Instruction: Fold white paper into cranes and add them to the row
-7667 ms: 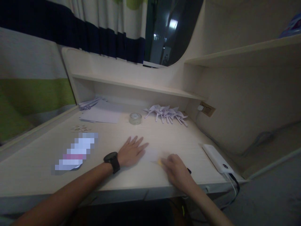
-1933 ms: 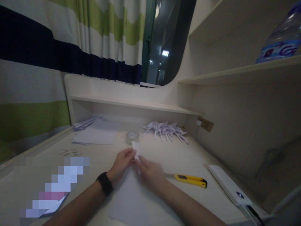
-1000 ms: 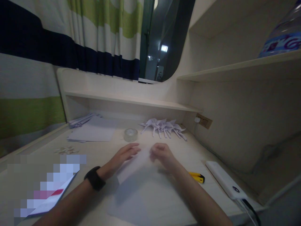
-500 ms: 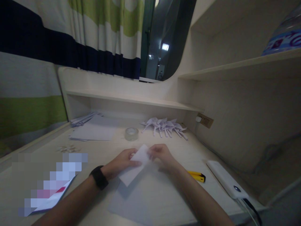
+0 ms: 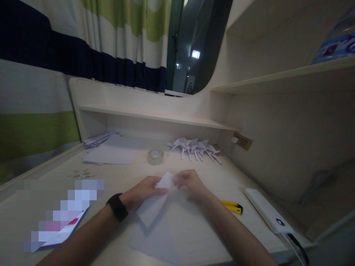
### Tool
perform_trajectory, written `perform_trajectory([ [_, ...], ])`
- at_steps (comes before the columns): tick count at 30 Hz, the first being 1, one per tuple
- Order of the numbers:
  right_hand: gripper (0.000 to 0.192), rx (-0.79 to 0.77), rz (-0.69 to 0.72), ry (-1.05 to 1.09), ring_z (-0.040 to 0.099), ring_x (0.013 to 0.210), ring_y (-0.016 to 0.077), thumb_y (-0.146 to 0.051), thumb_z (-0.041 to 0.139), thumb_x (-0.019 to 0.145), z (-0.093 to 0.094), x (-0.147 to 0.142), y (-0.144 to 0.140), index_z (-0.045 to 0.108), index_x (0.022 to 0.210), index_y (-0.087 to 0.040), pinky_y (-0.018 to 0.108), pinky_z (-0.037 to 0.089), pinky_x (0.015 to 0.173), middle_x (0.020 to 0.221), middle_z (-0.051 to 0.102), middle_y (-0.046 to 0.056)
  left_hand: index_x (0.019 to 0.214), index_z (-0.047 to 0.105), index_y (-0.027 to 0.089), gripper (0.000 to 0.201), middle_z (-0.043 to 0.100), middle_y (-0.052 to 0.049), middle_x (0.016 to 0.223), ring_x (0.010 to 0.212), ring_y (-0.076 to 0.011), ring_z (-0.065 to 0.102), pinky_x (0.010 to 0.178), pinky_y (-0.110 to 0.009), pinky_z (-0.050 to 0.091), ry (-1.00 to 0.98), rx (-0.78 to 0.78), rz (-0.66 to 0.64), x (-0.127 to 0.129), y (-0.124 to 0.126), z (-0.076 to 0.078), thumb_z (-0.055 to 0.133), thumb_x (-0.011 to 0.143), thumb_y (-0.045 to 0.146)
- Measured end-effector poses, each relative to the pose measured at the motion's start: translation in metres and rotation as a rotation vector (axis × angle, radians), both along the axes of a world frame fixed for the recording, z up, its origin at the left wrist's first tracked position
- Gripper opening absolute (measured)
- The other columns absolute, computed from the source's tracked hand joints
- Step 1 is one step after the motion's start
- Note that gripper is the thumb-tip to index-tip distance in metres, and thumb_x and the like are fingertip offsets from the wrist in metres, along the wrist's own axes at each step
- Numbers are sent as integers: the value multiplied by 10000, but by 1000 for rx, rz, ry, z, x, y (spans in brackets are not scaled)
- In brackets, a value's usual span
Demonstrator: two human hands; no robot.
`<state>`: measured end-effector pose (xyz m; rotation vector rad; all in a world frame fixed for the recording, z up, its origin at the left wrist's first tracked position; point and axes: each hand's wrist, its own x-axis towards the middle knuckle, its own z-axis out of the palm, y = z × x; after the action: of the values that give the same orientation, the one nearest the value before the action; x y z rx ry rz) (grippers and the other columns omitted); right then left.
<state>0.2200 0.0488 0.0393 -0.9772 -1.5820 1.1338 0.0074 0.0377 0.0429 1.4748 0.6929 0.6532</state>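
Observation:
A white piece of paper (image 5: 152,210) is held slanting above the desk, its far corner pointing away from me. My left hand (image 5: 146,190), with a black band on the wrist, pinches its left side, thumb on top. At the paper's upper right edge, the fingers of my right hand (image 5: 187,181) are closed on it; the fingertips are slightly blurred. Beneath, another white sheet (image 5: 155,242) lies flat on the desk, partly covered by the held paper. A yellow utility knife (image 5: 232,207) rests just right of my right forearm.
Behind my hands stand a roll of clear tape (image 5: 155,157) and several folded paper pinwheels (image 5: 194,147). A paper stack (image 5: 113,149) and small pale bits (image 5: 82,173) lie at left, near a partly pixelated flat object (image 5: 59,232). A white power strip (image 5: 267,211) with cables lies at right.
The held paper's near end has swung slightly down and toward me, and the sheet looks a little more tilted. Both hands keep their grip in nearly the same place.

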Motion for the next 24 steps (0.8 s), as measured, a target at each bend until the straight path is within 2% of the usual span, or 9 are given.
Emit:
perform_trajectory([
  [4, 333, -9, -87, 9, 531, 472, 96, -461, 752, 612, -5, -5, 1, 683, 635, -136, 218, 439, 475, 550, 629, 12, 1110, 464, 201, 525, 689, -81, 839, 566, -196, 640, 514, -290, 468, -61, 11, 132, 8, 1, -8, 705, 704, 433],
  [6, 342, -27, -127, 19, 527, 456, 95, -465, 756, 603, -10, -8, 2, 674, 634, -135, 215, 430, 458, 544, 629, 12, 1099, 436, 216, 525, 688, -70, 826, 561, -196, 637, 506, -285, 461, -53, 103, 208, 13, 2, -11, 706, 701, 427],
  [10, 375, -60, -164, 74, 539, 454, 110, -488, 772, 558, -16, -13, 3, 650, 625, -140, 225, 434, 447, 520, 620, 6, 839, 570, 201, 332, 671, -14, 739, 590, -172, 595, 543, -245, 414, 110, 401, 331, 14, 3, -13, 753, 620, 369],
  [12, 377, -61, -167, 95, 552, 472, 117, -479, 783, 544, -17, -14, 3, 643, 640, -142, 230, 445, 456, 534, 624, 7, 708, 614, 192, 220, 656, 1, 691, 619, -176, 581, 568, -241, 396, 219, 518, 339, 13, 3, -12, 741, 616, 347],
  [14, 371, -55, -172, 125, 563, 491, 119, -453, 791, 547, -15, -15, 1, 637, 691, -148, 229, 455, 463, 571, 634, 7, 682, 648, 194, 148, 661, 0, 694, 660, -189, 585, 597, -246, 393, 278, 581, 331, 12, 3, -10, 711, 642, 321],
  [19, 522, -104, -109, 257, 599, 527, 127, -393, 802, 558, -13, -17, -1, 571, 979, -189, 235, 480, 490, 671, 657, -12, 752, 669, 202, 104, 681, -8, 740, 714, -205, 604, 656, -262, 411, 215, 586, 354, 14, 3, -8, 661, 692, 286],
  [21, 530, -127, -90, 274, 610, 539, 135, -413, 794, 568, -16, -20, -1, 558, 983, -182, 232, 479, 490, 653, 648, -12, 725, 658, 193, 116, 675, -13, 726, 706, -200, 597, 653, -263, 413, 142, 536, 396, 16, 3, -7, 679, 684, 300],
  [24, 517, -148, -46, 233, 599, 528, 129, -446, 782, 583, -23, -25, -3, 561, 954, -162, 223, 466, 471, 643, 638, -1, 716, 638, 183, 192, 647, -6, 676, 630, -178, 574, 584, -250, 403, -4, 372, 504, 19, 2, -7, 717, 653, 346],
])
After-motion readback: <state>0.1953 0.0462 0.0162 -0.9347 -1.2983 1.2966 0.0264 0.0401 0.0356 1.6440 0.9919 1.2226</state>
